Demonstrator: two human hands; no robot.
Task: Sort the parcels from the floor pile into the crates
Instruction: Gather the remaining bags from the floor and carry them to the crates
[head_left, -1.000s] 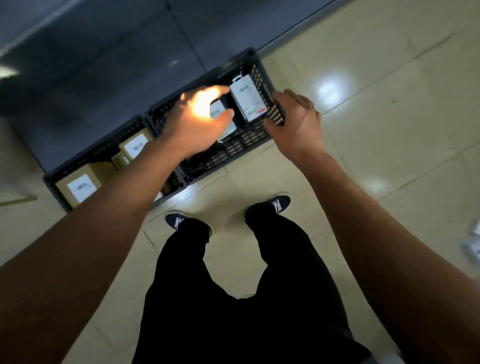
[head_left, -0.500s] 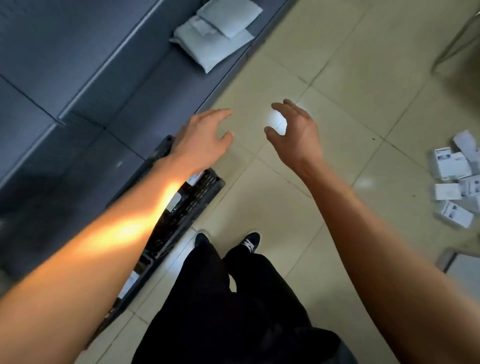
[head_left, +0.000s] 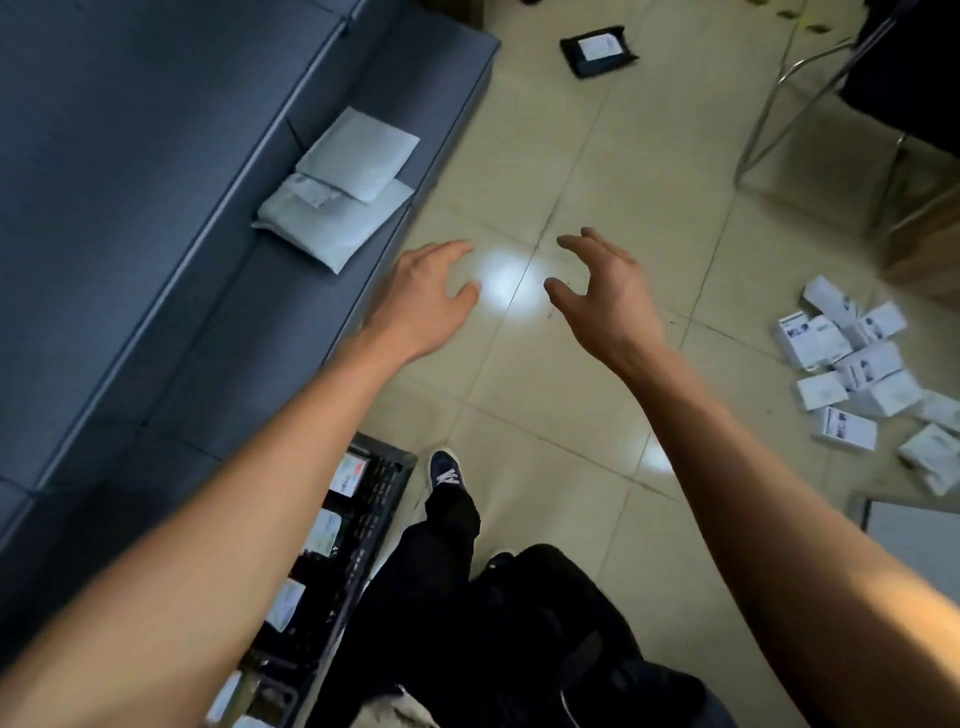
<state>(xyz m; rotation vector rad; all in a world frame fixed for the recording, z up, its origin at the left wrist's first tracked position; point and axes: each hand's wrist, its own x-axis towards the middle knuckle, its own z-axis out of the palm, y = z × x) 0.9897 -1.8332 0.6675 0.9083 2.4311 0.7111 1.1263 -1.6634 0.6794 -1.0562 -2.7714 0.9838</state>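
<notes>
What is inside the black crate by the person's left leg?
The black crate holds several white-labelled parcels standing along its length. The left forearm covers much of the crate, so its full contents and its bottom cannot be seen.

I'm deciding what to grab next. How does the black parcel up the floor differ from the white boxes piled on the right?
The black parcel is dark, flat and soft-looking; the white boxes are pale and rigid-looking. The black parcel lies alone far ahead, while the white boxes lie jumbled together in a pile to the right. Both carry printed labels and rest on the tiled floor, untouched.
</notes>
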